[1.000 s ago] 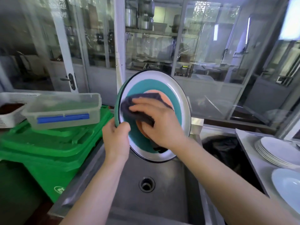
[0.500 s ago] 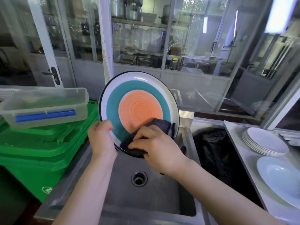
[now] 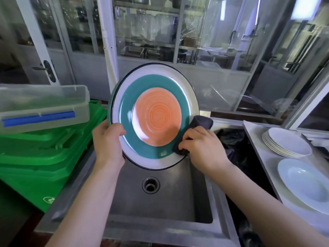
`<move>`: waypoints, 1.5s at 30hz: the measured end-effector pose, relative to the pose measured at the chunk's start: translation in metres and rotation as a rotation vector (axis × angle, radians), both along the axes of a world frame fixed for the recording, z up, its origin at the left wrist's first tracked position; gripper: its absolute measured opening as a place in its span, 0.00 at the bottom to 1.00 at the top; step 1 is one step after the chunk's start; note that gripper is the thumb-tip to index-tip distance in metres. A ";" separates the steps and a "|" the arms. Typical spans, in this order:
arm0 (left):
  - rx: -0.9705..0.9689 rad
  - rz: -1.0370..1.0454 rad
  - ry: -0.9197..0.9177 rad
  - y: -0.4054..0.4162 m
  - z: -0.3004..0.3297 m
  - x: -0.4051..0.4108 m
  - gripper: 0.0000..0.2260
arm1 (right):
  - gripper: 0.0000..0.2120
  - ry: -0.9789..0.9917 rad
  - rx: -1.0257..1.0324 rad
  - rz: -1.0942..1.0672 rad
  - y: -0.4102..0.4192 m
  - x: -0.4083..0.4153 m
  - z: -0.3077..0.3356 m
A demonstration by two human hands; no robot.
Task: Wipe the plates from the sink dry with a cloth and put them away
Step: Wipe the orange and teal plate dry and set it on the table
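Observation:
I hold a round plate [image 3: 154, 113] upright over the steel sink [image 3: 160, 198]; it has an orange centre, a teal ring and a white rim edged in black. My left hand [image 3: 108, 143] grips its lower left rim with the thumb on the face. My right hand [image 3: 203, 148] pinches a dark grey cloth [image 3: 197, 127] against the plate's lower right rim. The sink basin below shows only its drain [image 3: 150, 184].
A stack of white plates [image 3: 288, 144] and a single pale deep plate [image 3: 306, 182] lie on the counter at right. Green bins [image 3: 42, 154] with a clear lidded box [image 3: 42, 107] on top stand at left. A black bag [image 3: 235, 145] sits right of the sink. Glass partitions stand behind.
The cloth in my right hand has slid from the plate's centre down to its bottom edge, then round to the lower right rim. My left hand kept its grip on the rim.

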State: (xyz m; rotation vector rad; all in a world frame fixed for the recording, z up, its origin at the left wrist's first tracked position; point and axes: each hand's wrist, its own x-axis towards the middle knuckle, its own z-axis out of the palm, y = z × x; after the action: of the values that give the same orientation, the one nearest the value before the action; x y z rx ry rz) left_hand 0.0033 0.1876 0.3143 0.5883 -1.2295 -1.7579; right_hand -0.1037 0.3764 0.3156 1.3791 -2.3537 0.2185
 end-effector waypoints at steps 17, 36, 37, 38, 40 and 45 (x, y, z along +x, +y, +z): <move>0.207 -0.036 -0.233 -0.008 -0.063 -0.004 0.13 | 0.19 -0.094 -0.383 -0.259 0.021 -0.041 -0.055; 0.527 -0.147 -0.446 0.030 -0.158 -0.022 0.06 | 0.23 -0.509 -0.079 -0.539 0.153 0.024 -0.240; 0.528 -0.153 -0.449 0.031 -0.159 -0.020 0.06 | 0.25 -0.581 0.005 -0.575 0.153 0.027 -0.256; 0.526 -0.157 -0.454 0.030 -0.160 -0.019 0.05 | 0.27 -0.650 0.101 -0.609 0.154 0.030 -0.271; 0.510 -0.169 -0.466 0.026 -0.161 -0.017 0.06 | 0.28 -0.741 0.191 -0.651 0.153 0.036 -0.291; 0.459 -0.208 -0.503 0.014 -0.163 -0.019 0.07 | 0.26 -0.708 0.160 -0.671 0.146 0.034 -0.293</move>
State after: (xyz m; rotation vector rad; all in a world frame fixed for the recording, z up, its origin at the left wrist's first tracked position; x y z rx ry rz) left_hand -0.0161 0.2021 0.1514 1.2684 -1.2476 -2.1684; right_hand -0.0699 0.5219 0.0225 0.5192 -3.3257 0.3661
